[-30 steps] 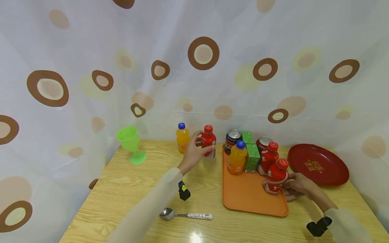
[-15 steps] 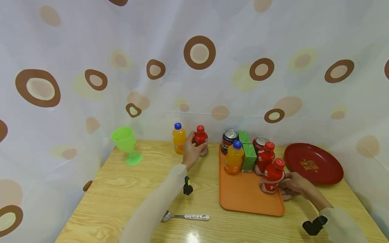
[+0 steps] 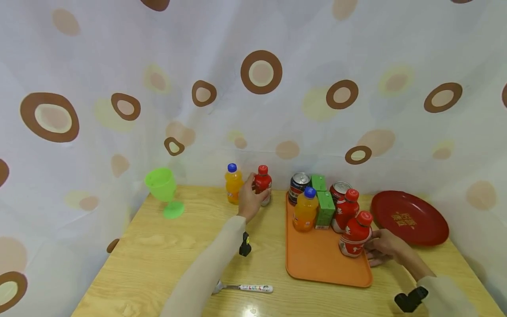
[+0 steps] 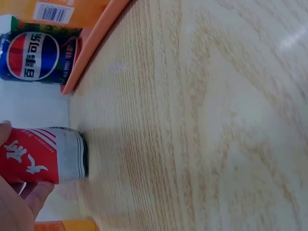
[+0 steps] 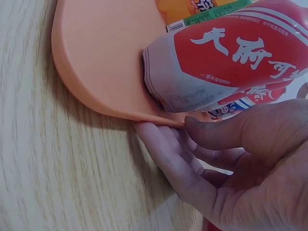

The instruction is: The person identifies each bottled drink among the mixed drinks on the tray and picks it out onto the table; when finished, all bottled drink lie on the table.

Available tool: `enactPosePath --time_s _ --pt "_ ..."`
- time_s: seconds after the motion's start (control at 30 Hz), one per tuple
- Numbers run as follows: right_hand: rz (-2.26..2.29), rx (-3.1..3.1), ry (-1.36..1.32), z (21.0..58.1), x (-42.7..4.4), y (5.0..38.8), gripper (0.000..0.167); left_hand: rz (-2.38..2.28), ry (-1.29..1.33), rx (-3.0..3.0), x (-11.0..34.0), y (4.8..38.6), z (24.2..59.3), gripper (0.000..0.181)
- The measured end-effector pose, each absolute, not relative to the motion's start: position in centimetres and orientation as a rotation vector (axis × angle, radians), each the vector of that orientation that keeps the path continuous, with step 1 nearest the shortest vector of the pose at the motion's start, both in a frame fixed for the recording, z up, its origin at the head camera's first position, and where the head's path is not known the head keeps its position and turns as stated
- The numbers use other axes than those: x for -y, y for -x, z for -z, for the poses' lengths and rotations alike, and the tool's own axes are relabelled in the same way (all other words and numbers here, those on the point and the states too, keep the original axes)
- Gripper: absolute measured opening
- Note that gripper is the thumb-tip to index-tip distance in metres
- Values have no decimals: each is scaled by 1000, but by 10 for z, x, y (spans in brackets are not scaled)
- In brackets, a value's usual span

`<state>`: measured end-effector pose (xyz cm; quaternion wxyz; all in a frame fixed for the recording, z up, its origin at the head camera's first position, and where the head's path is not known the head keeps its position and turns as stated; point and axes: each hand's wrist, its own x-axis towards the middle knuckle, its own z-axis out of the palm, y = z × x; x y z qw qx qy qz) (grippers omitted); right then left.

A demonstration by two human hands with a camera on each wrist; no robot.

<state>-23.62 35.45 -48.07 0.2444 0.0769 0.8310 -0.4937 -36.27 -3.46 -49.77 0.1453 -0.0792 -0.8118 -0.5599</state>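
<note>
My left hand (image 3: pixel 250 203) grips a red cola bottle (image 3: pixel 263 181) standing on the table near the back curtain. In the left wrist view the red bottle (image 4: pixel 36 154) has its base on the wood, thumb and fingers on either side. Just left of it is an orange soda bottle (image 3: pixel 234 185) with a blue cap. My right hand (image 3: pixel 386 247) pinches the right rim of an orange tray (image 3: pixel 317 264), thumb on top and fingers beneath in the right wrist view. Inside the rim, nearest that hand, stands another red bottle (image 5: pixel 226 55).
The tray also carries an orange soda bottle (image 3: pixel 305 213), a Pepsi can (image 3: pixel 298 189), a green carton (image 3: pixel 325 210), a dark red can (image 3: pixel 339 189) and a second red bottle (image 3: pixel 345 212). Around it are a red plate (image 3: pixel 412 220), a green goblet (image 3: pixel 162 185) and a spoon (image 3: pixel 253 288).
The red bottle in my left hand has shifted slightly left, closer to the orange soda bottle outside the tray. My right hand stays at the tray's rim. The head view has turned a little.
</note>
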Motion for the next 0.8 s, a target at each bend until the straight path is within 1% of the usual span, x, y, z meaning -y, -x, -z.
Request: enactPosePath --time_s 0.2,0.5,0.8 --pt "1351 -2275 -192 483 -354 233 22 1565 199 2362 33 358 497 63" --pt "1341 -2267 -213 482 -353 236 22 1524 149 2479 33 355 484 67" --pt "1332 -2258 -213 482 -355 236 21 1399 97 2429 21 337 481 73"
